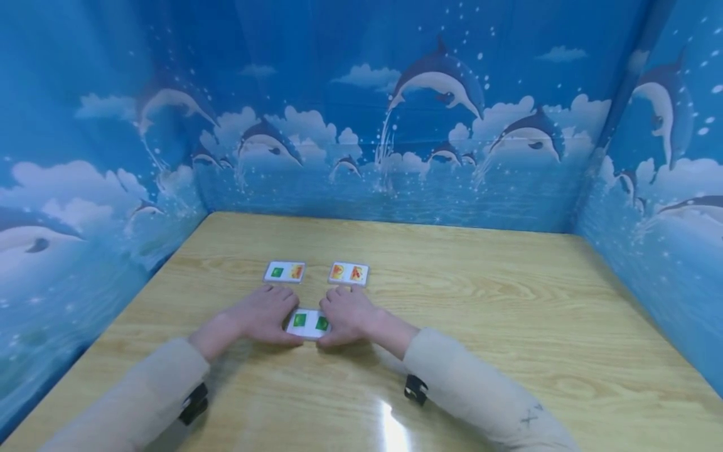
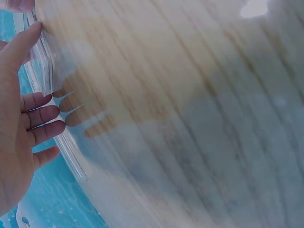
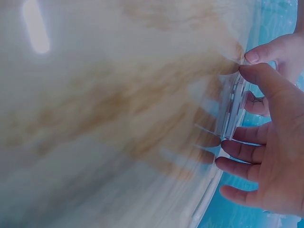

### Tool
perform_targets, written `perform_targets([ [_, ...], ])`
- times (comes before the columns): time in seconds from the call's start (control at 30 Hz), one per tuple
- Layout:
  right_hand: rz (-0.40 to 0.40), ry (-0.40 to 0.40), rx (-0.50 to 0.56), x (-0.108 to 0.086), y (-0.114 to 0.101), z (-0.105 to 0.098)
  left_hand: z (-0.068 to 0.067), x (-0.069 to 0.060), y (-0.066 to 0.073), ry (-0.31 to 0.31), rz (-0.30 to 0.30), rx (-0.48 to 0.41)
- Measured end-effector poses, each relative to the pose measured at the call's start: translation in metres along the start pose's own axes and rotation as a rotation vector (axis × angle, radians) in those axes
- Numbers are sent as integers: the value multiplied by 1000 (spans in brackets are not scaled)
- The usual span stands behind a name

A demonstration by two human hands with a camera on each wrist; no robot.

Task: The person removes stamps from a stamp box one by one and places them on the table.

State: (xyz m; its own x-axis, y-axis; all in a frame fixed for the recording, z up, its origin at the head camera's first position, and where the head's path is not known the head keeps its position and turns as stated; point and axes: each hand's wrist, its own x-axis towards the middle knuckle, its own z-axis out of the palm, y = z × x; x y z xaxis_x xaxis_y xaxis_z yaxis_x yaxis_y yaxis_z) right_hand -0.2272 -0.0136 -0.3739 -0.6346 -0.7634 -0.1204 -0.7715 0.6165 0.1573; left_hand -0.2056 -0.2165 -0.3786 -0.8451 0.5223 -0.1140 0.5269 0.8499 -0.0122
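A flat white picture tile (image 1: 307, 323) with two green squares lies on the table in front of me, its sides looking clear in the wrist views. My left hand (image 1: 265, 316) grips its left end, thumb at the near edge and fingers at the far side. At the right end, my right hand (image 1: 349, 316) holds it the same way. Just beyond the hands lie two similar tiles: the left one (image 1: 284, 272) carries a green square and an orange picture, the right one (image 1: 348, 274) two orange pictures. The hands hide the held tile's ends.
The wood-grain table (image 1: 508, 301) is glossy, with a bright light reflection near its front. Blue dolphin-print curtains (image 1: 361, 125) stand along the back, left and right sides. A black device (image 1: 194, 403) sits under the left sleeve, another (image 1: 416, 389) under the right.
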Motion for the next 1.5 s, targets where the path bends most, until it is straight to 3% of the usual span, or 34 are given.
perform_targets([
  [0.53, -7, -22, 82, 2, 1, 0, -2, 2, 2, 9, 22, 5],
  [0.83, -11, -25, 76, 3, 2, -2, 0, 3, 2, 29, 36, 14],
  [1.5, 7, -26, 67, 2, -3, -7, 1, 3, 3, 1, 3, 28],
])
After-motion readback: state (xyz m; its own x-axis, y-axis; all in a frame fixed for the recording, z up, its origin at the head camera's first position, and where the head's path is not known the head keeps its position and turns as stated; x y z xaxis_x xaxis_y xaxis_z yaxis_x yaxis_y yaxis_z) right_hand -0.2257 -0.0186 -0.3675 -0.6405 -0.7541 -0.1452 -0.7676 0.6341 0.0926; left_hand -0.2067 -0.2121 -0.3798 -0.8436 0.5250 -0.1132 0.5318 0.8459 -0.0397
